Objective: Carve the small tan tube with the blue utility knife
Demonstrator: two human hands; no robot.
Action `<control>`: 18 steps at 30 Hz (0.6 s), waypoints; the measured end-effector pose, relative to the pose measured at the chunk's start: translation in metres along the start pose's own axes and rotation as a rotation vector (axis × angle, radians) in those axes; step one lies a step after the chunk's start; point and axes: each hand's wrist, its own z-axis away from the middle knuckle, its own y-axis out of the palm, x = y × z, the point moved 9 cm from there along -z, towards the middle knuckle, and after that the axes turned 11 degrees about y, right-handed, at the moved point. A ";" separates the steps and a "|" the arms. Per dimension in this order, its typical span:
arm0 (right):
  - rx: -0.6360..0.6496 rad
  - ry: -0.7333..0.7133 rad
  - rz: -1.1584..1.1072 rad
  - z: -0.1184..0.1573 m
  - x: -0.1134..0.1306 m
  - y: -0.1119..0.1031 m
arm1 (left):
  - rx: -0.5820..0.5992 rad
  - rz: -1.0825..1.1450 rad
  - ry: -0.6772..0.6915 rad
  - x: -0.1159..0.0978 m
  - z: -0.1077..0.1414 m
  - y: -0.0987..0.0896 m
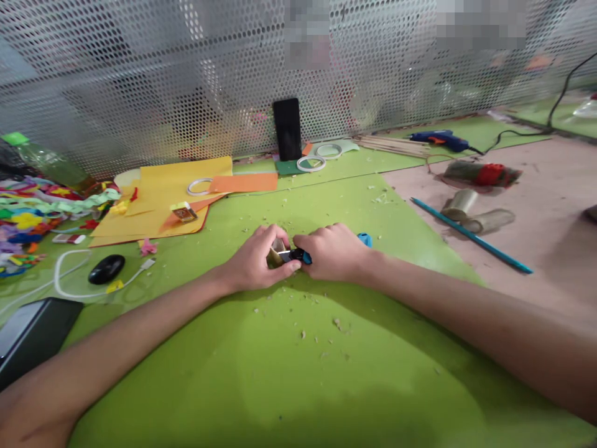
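Observation:
My left hand (259,258) is closed around a short tan tube piece (275,250), which looks like bamboo or cardboard and is partly hidden by the fingers. My right hand (333,252) grips a blue and black utility knife (306,256). The knife's blade points left and meets the tube piece between the two hands. Past the right wrist, the blue end of the knife's handle shows. Small tan shavings (336,323) lie scattered on the green tabletop (242,367) around and below the hands.
On the left are yellow paper sheets (186,174), a black mouse (107,269), a white cable (56,274) and a bottle (56,165). A phone (287,129) leans on the perforated metal screen. To the right lie a blue pencil-like stick (471,235), tan tubes (489,220) and a glue gun (441,140).

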 end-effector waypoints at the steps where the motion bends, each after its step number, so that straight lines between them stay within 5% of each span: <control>1: 0.002 0.009 0.000 0.000 0.000 0.001 | 0.001 0.005 -0.003 0.000 0.000 0.000; 18: -0.043 0.053 -0.011 -0.004 -0.003 -0.006 | -0.017 -0.086 0.003 0.002 -0.002 -0.001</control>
